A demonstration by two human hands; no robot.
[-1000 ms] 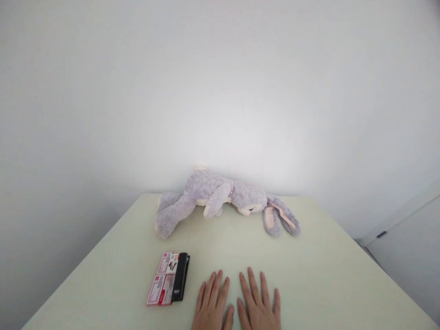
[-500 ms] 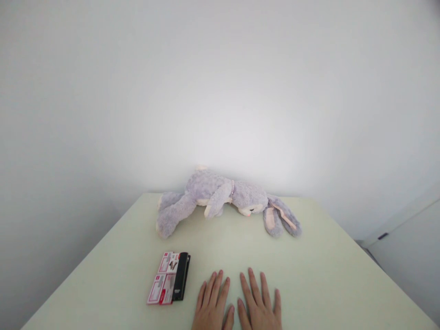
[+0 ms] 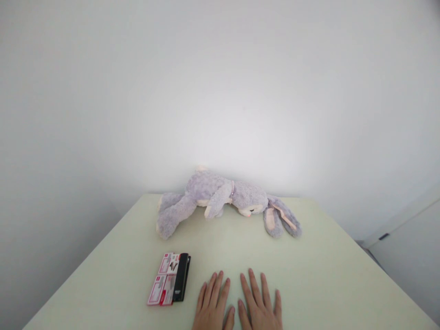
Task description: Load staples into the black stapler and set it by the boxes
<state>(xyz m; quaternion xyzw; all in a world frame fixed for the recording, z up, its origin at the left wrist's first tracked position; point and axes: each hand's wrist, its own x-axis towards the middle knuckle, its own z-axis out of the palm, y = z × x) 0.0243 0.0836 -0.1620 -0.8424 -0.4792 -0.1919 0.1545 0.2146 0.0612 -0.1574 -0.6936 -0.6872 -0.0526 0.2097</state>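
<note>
My left hand [image 3: 213,305] lies flat on the pale green table [image 3: 319,275], palm down with fingers apart. Beside it on the right, my right hand [image 3: 258,302] rests the same way, its fingers spread and holding nothing. Left of my left hand, and apart from it, is a black stapler [image 3: 181,277]. Against the stapler's left side lie red-and-white small boxes [image 3: 161,279], which look like staple boxes. Beyond both hands a lilac plush rabbit [image 3: 209,188] lies on its side, feet to the left and long ears to the right.
A plain white wall [image 3: 220,91] rises right behind the table's far edge, close to the rabbit. At the far right, past the table's side edge, a white panel [image 3: 412,247] with a small dark fitting [image 3: 384,236] shows low down.
</note>
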